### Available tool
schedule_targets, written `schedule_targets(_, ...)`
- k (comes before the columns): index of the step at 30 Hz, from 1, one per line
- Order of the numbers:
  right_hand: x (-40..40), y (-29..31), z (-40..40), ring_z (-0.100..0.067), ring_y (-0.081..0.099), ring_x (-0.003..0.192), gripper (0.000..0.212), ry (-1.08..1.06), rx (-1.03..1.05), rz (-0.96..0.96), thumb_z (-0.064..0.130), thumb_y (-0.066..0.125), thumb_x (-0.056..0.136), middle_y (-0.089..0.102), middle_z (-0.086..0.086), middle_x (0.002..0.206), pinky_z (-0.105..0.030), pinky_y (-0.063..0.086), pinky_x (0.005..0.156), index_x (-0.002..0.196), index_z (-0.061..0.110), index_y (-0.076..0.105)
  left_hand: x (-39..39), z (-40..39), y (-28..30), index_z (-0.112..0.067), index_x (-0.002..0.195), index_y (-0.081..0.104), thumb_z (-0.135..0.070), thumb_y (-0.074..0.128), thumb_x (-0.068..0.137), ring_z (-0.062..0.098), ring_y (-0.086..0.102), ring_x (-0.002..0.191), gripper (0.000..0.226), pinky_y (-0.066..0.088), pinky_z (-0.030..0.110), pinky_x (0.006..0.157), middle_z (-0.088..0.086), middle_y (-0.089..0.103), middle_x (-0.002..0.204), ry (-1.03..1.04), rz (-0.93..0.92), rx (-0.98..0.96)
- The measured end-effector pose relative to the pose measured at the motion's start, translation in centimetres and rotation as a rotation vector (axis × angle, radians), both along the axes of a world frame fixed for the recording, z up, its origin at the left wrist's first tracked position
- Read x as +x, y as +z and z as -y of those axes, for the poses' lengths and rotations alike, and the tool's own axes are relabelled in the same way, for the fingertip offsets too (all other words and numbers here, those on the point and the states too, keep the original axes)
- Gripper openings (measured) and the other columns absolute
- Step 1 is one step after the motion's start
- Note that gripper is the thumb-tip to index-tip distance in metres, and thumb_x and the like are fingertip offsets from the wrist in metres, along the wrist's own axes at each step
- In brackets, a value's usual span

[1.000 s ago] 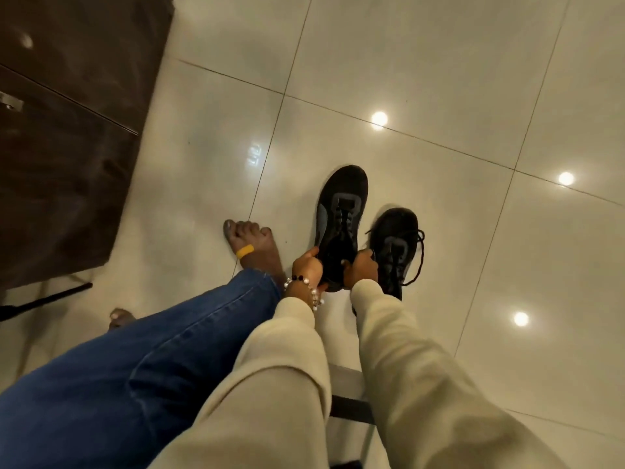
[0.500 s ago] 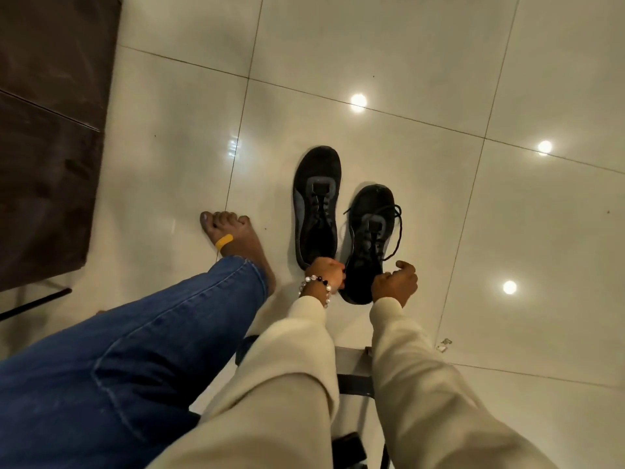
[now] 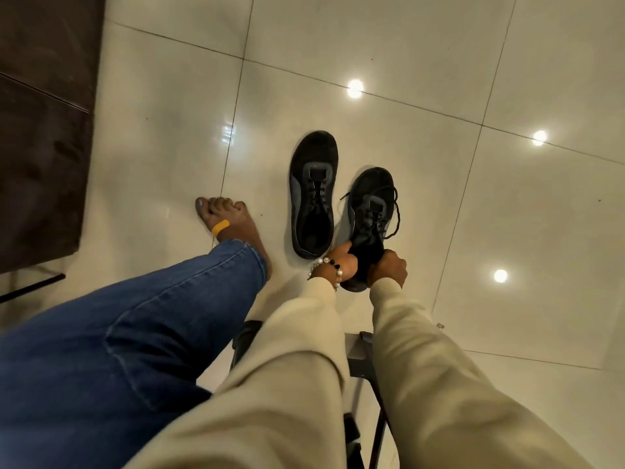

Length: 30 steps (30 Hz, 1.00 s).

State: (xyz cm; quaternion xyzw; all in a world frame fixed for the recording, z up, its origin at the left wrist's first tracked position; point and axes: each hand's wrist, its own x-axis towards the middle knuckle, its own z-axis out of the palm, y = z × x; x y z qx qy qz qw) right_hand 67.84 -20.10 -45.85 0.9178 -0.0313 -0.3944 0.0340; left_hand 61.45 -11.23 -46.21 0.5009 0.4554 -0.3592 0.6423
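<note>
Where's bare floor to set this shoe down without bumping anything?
Open tile lies right of the gripped shoe, past the grout line, and beyond both toes. Crowded: the narrow gap to the other shoe, and the strip between that shoe and the bare foot.

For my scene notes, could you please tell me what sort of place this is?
Probably an indoor room, perhaps a home: glossy floor tiles reflecting ceiling lights, a dark wooden cabinet, and a bare foot beside a black shoe.

One wide-angle head-worn camera looked forward and steeply down at the tiled floor (image 3: 422, 45), the gripped shoe (image 3: 370, 211) near mid-frame.
</note>
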Motion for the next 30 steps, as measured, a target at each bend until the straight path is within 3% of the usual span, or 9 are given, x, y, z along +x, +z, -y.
schedule_targets(3, 0.3, 3.3, -0.8, -0.042, 0.054, 0.107, 0.028, 0.013, 0.047, 0.063, 0.014, 0.053, 0.089, 0.06, -0.025, 0.111, -0.042, 0.044, 0.088, 0.111, -0.001, 0.06, 0.6, -1.6, 2.5, -0.022, 0.142, 0.047, -0.008, 0.043, 0.094, 0.034, 0.044, 0.13, 0.05, 0.033, 0.041, 0.113, 0.008, 0.046, 0.145, 0.019, 0.025, 0.063)
schedule_targets(6, 0.8, 6.8, -2.2, -0.042, 0.055, 0.102, 0.027, 0.019, 0.111, 0.131, 0.013, 0.053, 0.087, 0.061, -0.026, 0.107, -0.04, 0.045, 0.083, 0.109, -0.001, 0.061, 1.0, -3.7, 7.0, -0.015, 0.127, 0.058, -0.01, 0.048, 0.095, 0.031, 0.048, 0.123, 0.034, 0.034, 0.03, 0.106, 0.01, 0.054, 0.131, 0.079, 0.07, 0.149)
schedule_targets(9, 0.9, 11.0, -4.2, -0.042, 0.056, 0.096, 0.027, 0.049, 0.213, 0.2, 0.013, 0.052, 0.084, 0.064, -0.024, 0.1, -0.037, 0.044, 0.076, 0.105, 0.002, 0.064, 1.1, -5.8, 11.7, -0.014, 0.14, 0.05, -0.014, 0.053, 0.095, 0.031, 0.041, 0.133, 0.045, 0.03, 0.033, 0.112, 0.008, 0.046, 0.146, 0.119, 0.121, 0.269)
schedule_targets(15, -0.1, 20.2, -10.4, -0.044, 0.055, 0.093, 0.028, 0.152, 0.476, 0.347, 0.012, 0.053, 0.08, 0.066, -0.026, 0.096, -0.039, 0.044, 0.075, 0.104, 0.004, 0.065, -0.5, -10.8, 21.1, -0.016, 0.128, 0.061, -0.017, 0.07, 0.086, 0.025, 0.06, 0.113, 0.043, 0.042, 0.026, 0.1, 0.007, 0.066, 0.121, 0.325, 0.24, 0.539)
schedule_targets(19, -2.8, 26.4, -14.9, -0.044, 0.053, 0.1, 0.032, 0.239, 0.674, 0.37, 0.013, 0.054, 0.084, 0.066, -0.025, 0.103, -0.039, 0.043, 0.084, 0.113, 0.006, 0.065, -4.6, -14.4, 26.5, -0.02, 0.121, 0.066, -0.015, 0.073, 0.081, 0.018, 0.061, 0.094, 0.041, 0.046, 0.023, 0.084, 0.003, 0.067, 0.104, 0.525, 0.329, 0.706)
schedule_targets(22, -5.7, 29.9, -18.2, -0.044, 0.054, 0.099, 0.032, 0.303, 0.792, 0.364, 0.014, 0.055, 0.084, 0.066, -0.025, 0.103, -0.04, 0.044, 0.084, 0.112, 0.006, 0.066, -8.6, -16.8, 29.9, -0.02, 0.117, 0.067, -0.015, 0.075, 0.079, 0.018, 0.061, 0.09, 0.039, 0.046, 0.023, 0.081, 0.0, 0.065, 0.093, 0.638, 0.377, 0.847)
schedule_targets(30, -16.2, 36.4, -27.5, -0.043, 0.057, 0.087, 0.025, 0.646, 0.964, 0.259, 0.017, 0.057, 0.08, 0.066, -0.024, 0.091, -0.038, 0.046, 0.074, 0.098, 0.004, 0.069, -21.6, -22.8, 35.7, -0.016, 0.116, 0.068, -0.012, 0.079, 0.074, 0.016, 0.061, 0.097, 0.043, 0.049, 0.031, 0.092, 0.005, 0.068, 0.106, 0.876, 0.359, 1.167)
